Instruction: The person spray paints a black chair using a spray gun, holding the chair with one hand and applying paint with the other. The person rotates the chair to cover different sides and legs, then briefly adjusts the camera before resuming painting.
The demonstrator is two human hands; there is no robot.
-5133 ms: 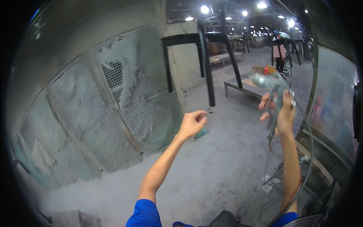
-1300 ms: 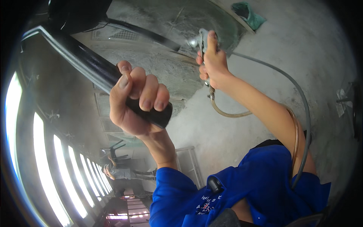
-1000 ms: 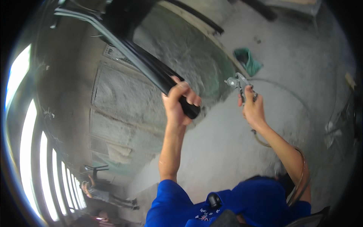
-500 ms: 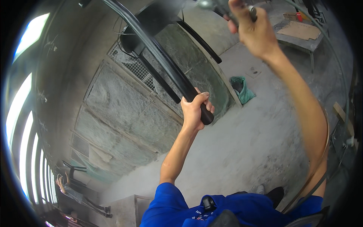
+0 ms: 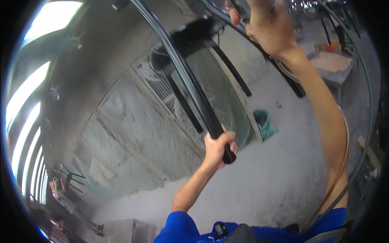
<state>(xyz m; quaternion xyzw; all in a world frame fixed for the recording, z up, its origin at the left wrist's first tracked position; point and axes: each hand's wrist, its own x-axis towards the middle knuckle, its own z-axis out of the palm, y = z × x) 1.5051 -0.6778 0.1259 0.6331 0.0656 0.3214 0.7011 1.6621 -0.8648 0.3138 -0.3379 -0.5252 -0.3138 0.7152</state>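
A black chair [image 5: 190,38] appears suspended above the floor [image 5: 243,196], upper centre. Its near leg [image 5: 187,75] gleams; low on it wrap the fingers of the left hand [image 5: 213,152], presumably for steadying. The right hand [image 5: 272,30] is raised, blurred; whether its fingers grip anything cannot be told. A hose [image 5: 371,101] arcs outside the arm, probably for clearance.

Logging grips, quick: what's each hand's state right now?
Left hand: closed, holding a glossy black tubular leg.
Right hand: closed, holding a blurred grey tool, partly hidden.

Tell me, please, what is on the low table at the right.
On the table are a flat brown sheet and a small red object; anything beneath the sheet is hidden.
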